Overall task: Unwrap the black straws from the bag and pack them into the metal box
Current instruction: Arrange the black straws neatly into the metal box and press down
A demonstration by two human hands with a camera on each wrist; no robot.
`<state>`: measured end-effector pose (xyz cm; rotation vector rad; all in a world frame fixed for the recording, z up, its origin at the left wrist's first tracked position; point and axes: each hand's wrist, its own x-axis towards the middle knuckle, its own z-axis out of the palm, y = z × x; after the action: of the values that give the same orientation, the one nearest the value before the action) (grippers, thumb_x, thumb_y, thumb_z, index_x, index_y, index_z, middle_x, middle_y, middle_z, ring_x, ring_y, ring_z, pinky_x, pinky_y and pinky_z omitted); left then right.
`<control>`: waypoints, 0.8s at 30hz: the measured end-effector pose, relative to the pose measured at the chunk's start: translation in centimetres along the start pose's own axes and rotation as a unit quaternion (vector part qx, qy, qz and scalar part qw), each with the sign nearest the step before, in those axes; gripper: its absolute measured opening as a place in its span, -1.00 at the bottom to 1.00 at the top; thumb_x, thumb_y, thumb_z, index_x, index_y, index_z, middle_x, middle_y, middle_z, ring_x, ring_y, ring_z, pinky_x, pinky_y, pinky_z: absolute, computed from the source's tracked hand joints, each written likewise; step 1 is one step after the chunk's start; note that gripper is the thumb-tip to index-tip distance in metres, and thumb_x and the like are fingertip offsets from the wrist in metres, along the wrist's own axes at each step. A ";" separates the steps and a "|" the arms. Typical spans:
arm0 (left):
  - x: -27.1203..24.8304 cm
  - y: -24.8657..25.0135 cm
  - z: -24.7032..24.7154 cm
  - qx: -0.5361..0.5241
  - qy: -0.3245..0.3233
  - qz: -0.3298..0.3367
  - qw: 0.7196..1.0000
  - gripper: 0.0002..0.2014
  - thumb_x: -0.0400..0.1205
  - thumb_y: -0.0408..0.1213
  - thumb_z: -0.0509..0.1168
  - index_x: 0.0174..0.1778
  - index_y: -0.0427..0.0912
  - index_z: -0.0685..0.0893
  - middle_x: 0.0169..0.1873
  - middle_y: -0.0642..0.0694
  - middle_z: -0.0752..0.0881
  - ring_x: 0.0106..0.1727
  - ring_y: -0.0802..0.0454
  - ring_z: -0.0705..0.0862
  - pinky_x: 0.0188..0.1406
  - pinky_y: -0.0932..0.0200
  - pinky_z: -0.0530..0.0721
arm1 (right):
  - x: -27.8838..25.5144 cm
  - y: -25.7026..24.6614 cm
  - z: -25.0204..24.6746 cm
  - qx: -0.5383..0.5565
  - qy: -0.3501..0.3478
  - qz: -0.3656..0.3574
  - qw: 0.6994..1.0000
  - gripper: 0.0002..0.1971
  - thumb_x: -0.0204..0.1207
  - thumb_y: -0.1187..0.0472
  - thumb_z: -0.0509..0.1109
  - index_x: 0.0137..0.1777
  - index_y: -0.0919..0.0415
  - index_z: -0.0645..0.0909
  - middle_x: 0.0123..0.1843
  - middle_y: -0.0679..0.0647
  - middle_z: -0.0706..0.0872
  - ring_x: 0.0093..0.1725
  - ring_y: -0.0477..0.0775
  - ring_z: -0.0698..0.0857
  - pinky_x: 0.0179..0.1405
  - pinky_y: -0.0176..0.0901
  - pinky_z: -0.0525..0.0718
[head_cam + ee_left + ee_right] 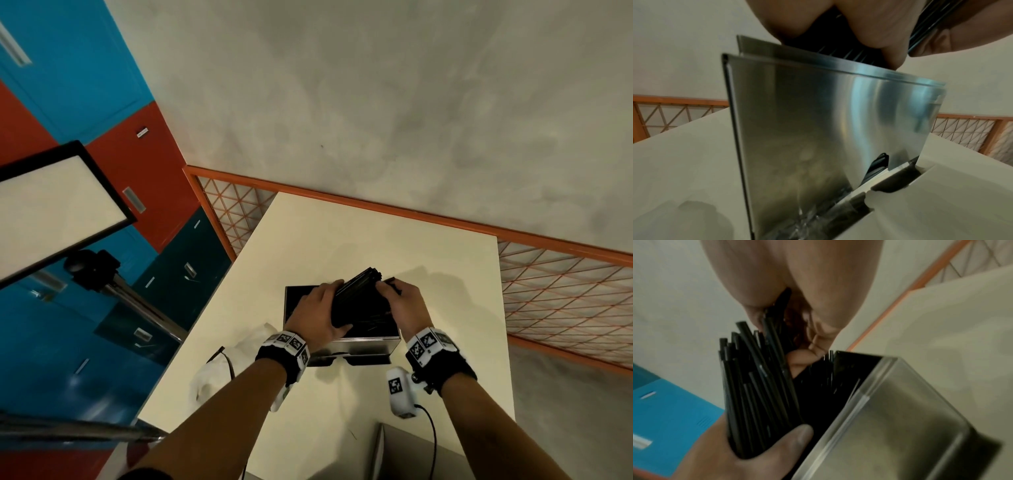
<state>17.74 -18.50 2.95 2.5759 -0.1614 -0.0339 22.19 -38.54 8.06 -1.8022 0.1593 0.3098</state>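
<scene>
A thick bundle of black straws (359, 298) hangs tilted over the open top of the metal box (363, 342), which stands on the white table (342, 233). My left hand (318, 315) grips the bundle's near end, its thumb (789, 441) wrapped round the straws (756, 386). My right hand (400, 305) pinches the bundle's far end (777, 305). In the left wrist view the box's shiny side (818, 129) fills the frame, with straws (838, 53) just above its rim. The box's inside is dark; more straws lie in it.
A crumpled clear bag (219, 366) lies on the table left of the box. A grey object (411, 452) sits at the table's near edge. An orange mesh railing (548, 291) runs behind the table. A light panel on a stand (51, 212) is at the left.
</scene>
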 end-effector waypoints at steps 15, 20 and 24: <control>0.6 0.6 0.0 0.066 -0.060 -0.004 0.996 -0.19 0.50 -0.15 0.47 0.63 0.12 0.21 0.48 0.02 0.55 0.30 -0.08 0.65 0.16 -0.10 0.74 | -0.9 2.9 1.6 -0.122 0.131 -0.024 0.984 -0.73 0.70 0.00 0.18 -0.02 0.19 0.56 -0.13 0.16 0.72 -0.13 0.26 0.70 -0.19 -0.01 0.65; 0.8 1.2 0.5 0.095 -0.078 0.019 0.992 -0.17 0.52 -0.17 0.47 0.68 0.06 0.21 0.43 -0.05 0.53 0.36 -0.11 0.56 0.29 -0.11 0.64 | -1.0 2.9 0.9 -0.047 0.187 -0.038 0.981 -0.74 0.74 0.07 0.13 0.00 0.20 0.57 -0.08 0.13 0.67 -0.06 0.21 0.61 -0.07 -0.05 0.46; 1.2 1.4 0.8 0.113 -0.083 0.051 0.989 -0.17 0.53 -0.18 0.46 0.70 0.04 0.21 0.38 -0.09 0.50 0.39 -0.11 0.46 0.32 -0.09 0.54 | -0.3 3.2 0.9 0.040 0.176 -0.002 0.984 -0.69 0.71 0.02 0.16 -0.07 0.19 0.64 -0.06 0.16 0.72 -0.02 0.22 0.66 0.00 0.06 0.59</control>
<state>18.70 -20.21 3.06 2.7850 -0.3793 -0.2043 20.93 -38.54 4.98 -1.7636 0.4102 -0.0218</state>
